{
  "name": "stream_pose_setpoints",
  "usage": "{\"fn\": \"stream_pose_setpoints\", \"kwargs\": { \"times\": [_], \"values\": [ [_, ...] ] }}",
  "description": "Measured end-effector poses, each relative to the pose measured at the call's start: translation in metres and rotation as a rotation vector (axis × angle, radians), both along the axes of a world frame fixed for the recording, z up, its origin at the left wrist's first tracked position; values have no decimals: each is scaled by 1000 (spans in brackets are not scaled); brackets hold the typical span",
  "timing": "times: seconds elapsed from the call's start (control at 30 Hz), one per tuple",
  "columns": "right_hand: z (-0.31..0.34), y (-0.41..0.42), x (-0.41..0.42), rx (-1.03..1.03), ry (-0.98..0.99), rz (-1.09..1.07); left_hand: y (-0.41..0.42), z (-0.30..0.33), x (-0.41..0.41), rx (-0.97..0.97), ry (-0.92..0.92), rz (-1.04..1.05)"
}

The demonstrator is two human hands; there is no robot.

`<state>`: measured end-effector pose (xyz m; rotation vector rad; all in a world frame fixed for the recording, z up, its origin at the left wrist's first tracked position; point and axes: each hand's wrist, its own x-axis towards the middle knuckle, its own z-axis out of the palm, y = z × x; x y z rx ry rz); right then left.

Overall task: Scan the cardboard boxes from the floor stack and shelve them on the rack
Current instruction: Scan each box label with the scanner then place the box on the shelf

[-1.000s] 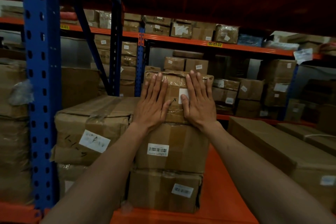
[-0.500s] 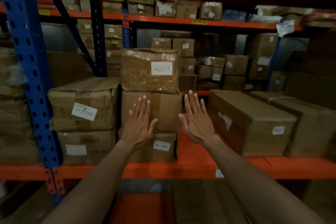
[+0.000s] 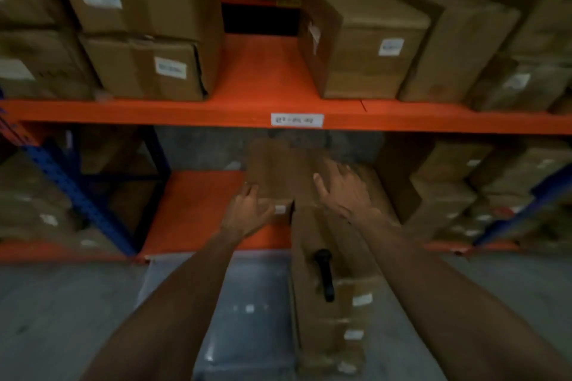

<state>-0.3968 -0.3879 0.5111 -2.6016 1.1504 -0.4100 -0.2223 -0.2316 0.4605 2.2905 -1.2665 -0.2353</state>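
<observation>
The boxes [image 3: 365,40] are plain brown cardboard, matt, some creased and strapped with glossy tape, with white paper labels [image 3: 391,47]. The rack's shelf beam [image 3: 185,113] is orange painted metal with a smooth sheen; its upright [image 3: 77,195] is blue painted metal. The scanner [image 3: 325,272] looks like matt black plastic. The floor [image 3: 62,312] is dull grey concrete.

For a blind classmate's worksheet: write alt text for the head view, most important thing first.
Two bare hands, left hand and right hand, reach open toward a blurred cardboard box atop a floor stack. A black scanner lies on the stack; an orange rack shelf above holds boxes.
</observation>
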Motion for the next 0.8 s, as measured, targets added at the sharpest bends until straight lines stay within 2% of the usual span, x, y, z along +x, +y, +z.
{"fn": "stream_pose_setpoints", "kwargs": {
  "times": [0.1,0.2,0.43,0.6,0.8],
  "values": [
    [-50,-2,-58,148,139,-49,3,-53,-56,96,82,-53],
    [-100,-1,-96,246,160,-82,6,-100,-93,199,124,-95],
    [-220,-7,-105,468,185,-159,-9,-223,-122,415,262,-167],
    [-304,-25,-74,537,140,-242,-41,-302,-125,429,279,-249],
    [-355,-35,-51,558,207,-330,-66,-354,-125,345,276,-351]
  ]
}}
